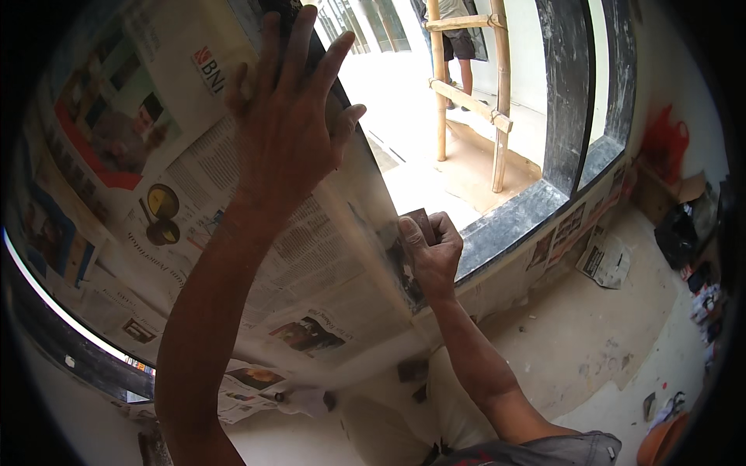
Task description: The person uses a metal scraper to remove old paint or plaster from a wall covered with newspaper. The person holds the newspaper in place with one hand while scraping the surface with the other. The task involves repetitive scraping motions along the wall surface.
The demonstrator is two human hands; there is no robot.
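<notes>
My left hand (pixel 285 122) lies flat with its fingers spread across the dark upright of a window frame (pixel 335 93) and the newspaper (pixel 297 233) covering the wall beside it. It holds nothing. Lower down, my right hand (pixel 437 256) grips a folded brown piece of what looks like sandpaper (pixel 421 224) between thumb and fingers. That hand is at the inner lower corner of the frame, where the upright meets the dusty, scuffed black sill (pixel 507 218). Whether the sheet touches the frame cannot be made out.
Beyond the opening stand a bamboo ladder (pixel 440 116) and a person (pixel 457 46). Another dark post (pixel 562 87) rises at right. On the floor lie brown paper (pixel 571 326) and a newspaper scrap (pixel 606 259). A cardboard box (pixel 658 186) and a black plastic bag (pixel 676 236) sit by the wall.
</notes>
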